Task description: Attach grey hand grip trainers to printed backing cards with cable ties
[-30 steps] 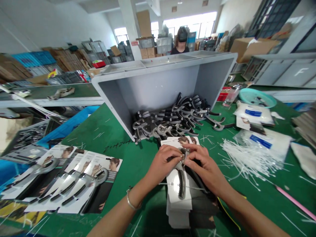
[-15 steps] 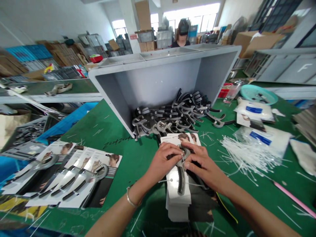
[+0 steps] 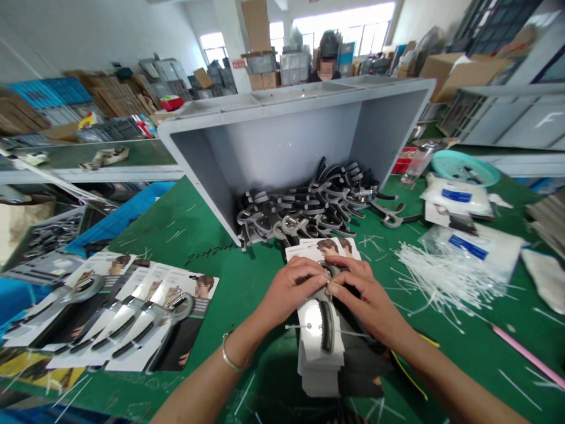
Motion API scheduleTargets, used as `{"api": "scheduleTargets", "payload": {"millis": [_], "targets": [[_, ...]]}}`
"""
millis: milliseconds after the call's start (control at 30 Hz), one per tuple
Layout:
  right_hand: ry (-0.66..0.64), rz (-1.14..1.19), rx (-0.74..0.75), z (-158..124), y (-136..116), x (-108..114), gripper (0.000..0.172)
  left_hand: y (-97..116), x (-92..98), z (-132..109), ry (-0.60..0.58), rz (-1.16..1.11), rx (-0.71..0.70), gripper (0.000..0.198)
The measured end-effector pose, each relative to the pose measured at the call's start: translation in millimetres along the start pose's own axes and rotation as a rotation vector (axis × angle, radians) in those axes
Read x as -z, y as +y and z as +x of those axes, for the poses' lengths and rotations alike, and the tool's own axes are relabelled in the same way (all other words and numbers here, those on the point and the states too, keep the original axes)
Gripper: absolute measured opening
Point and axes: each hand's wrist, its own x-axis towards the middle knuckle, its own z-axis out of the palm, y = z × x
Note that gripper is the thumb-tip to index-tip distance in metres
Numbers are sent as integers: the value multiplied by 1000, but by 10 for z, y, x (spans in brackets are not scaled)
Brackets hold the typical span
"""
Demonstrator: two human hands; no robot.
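Okay, pliers on card stack, lower centre of frame. Left hand and right hand: fingers nearly closed, pinching pliers' head, tips partly hidden. Best keep pliers flat, tie straight, pinch steady.

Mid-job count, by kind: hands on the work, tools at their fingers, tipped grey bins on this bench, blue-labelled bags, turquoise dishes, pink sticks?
Hands, left hand and right hand: 2
Tool with dark grip: 1
Tipped grey bin: 1
Blue-labelled bags: 2
Turquoise dish: 1
Pink stick: 1
Total: 8
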Motion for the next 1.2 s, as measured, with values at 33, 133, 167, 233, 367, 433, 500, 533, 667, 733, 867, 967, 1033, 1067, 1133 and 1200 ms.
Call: {"api": "scheduleTargets", "payload": {"millis": [33, 133, 167, 233, 367, 433, 500, 533, 667, 733, 867, 967, 1033, 1067, 1133, 1200], "targets": [[7, -3, 4, 1, 10, -13, 17, 23, 22, 18, 3, -16, 46, 11], [38, -16, 20, 6, 39, -48, 17, 175, 27, 37, 50, 98, 76, 13], [51, -23, 31, 8, 46, -59, 22, 245, -7, 16, 53, 187, 38, 14], [75, -36, 48, 15, 55, -78, 29, 376, -129, -83, 17, 397, -90, 17], [86, -31, 68, 19, 66, -95, 35, 453, -430, -375, -109, 712, -286, 18], [82, -20, 79, 15, 73, -101, 36, 414, -491, -458, -100, 700, -289, 18], [92, -8, 82, 14, 80, -116, 34, 374, -488, -475, -32, 591, -243, 16], [98, -3, 76, 17, 83, -127, 30, 362, -482, -471, -1, 547, -221, 15], [99, -6, 43, 43, 77, -123, 14, 384, -524, -506, -56, 678, -266, 19], [95, -19, 47, 19, 41, -54, 10, 432, -543, -593, -64, 753, -237, 14], [-32, -117, 98, -197, -127, 150, 10, 500, -433, -830, 170, 789, -19, 58], [-206, -315, 177, -393, -269, 176, 9, 468, -344, -944, 173, 730, 103, 43], [-250, -482, 231, -454, -331, 105, 8, 428, -330, -955, 145, 652, 137, 22], [-256, -558, 251, -458, -350, 59, 7, 411, -327, -947, 145, 623, 143, 16], [-266, -655, 292, -426, -369, -16, 11, 388, -301, -922, 150, 575, 164, 11], [-272, -648, 305, -377, -367, -37, 13, 375, -225, -913, 139, 460, 223, 13]]}}
